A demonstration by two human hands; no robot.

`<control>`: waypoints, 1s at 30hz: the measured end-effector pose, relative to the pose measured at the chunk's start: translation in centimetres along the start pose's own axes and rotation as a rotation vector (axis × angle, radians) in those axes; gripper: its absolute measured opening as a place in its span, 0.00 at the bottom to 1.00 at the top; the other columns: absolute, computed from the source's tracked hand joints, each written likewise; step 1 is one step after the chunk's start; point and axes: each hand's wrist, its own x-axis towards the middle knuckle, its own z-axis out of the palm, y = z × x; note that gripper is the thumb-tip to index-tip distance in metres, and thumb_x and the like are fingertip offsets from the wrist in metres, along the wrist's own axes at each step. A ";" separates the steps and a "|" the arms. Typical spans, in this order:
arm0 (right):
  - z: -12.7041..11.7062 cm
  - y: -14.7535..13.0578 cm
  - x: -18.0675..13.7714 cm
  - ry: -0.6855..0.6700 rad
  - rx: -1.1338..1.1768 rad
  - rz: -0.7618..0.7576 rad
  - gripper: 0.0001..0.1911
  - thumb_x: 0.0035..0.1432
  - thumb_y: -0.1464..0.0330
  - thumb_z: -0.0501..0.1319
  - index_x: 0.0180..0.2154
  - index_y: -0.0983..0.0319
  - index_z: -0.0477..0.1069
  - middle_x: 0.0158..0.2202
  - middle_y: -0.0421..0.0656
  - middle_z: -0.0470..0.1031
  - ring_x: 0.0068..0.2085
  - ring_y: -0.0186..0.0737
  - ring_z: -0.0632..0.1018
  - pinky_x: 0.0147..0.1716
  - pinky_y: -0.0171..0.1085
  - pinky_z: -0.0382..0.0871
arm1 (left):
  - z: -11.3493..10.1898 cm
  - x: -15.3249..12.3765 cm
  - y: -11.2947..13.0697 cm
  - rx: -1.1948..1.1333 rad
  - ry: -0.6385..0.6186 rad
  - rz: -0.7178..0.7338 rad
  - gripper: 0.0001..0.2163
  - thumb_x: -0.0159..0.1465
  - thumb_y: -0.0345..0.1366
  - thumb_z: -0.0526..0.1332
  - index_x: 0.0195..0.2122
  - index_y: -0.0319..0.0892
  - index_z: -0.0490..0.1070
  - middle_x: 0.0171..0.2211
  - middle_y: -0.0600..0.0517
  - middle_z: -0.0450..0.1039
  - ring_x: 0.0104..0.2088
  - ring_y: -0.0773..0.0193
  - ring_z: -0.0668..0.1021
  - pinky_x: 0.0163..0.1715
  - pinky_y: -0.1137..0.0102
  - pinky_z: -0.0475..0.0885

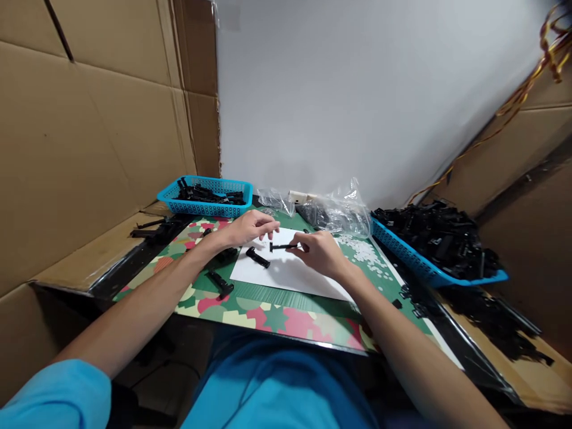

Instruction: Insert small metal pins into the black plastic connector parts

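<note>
My right hand [318, 253] pinches one end of a slim black plastic part [281, 246], held level just over a white sheet of paper [308, 277]. To the left and slightly farther off, my left hand [254, 228] hovers over the sheet's far left corner, its fingers loosely bent and apart, with nothing visible between them. Below it, another black plastic part [258, 257] lies on the paper. A similar black part [220, 283] rests on the patterned mat [263, 319], and more are partly hidden behind my left forearm.
Small white discs [364, 253] are scattered right of the paper. A blue basket [205, 208] of black parts stands at the back left; a heaped blue basket [402, 255] is at the right. Clear plastic bags [339, 211] lie along the wall. Cardboard [98, 107] walls the left side.
</note>
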 end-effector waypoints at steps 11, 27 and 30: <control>3.3 0.5 2.7 0.234 0.020 0.378 0.15 0.67 0.62 0.68 0.52 0.59 0.78 0.28 0.41 0.78 0.27 0.39 0.73 0.29 0.35 0.55 | -0.3 -0.2 -1.4 0.506 0.231 0.027 0.14 0.73 0.39 0.62 0.55 0.45 0.81 0.50 0.45 0.82 0.46 0.55 0.83 0.45 0.64 0.74; 4.8 1.1 3.2 -0.160 0.221 0.278 0.06 0.63 0.67 0.66 0.37 0.62 0.82 0.31 0.44 0.80 0.30 0.38 0.73 0.30 0.36 0.56 | 0.4 -0.1 -1.4 0.476 0.243 0.090 0.15 0.74 0.37 0.61 0.57 0.40 0.80 0.49 0.43 0.75 0.45 0.55 0.80 0.46 0.62 0.75; 4.6 1.3 3.1 -0.151 0.225 0.235 0.06 0.65 0.68 0.64 0.38 0.63 0.79 0.32 0.43 0.79 0.30 0.37 0.72 0.31 0.36 0.57 | 0.8 0.0 -1.3 0.437 0.193 0.107 0.16 0.75 0.40 0.60 0.58 0.42 0.80 0.47 0.44 0.74 0.43 0.56 0.79 0.46 0.62 0.74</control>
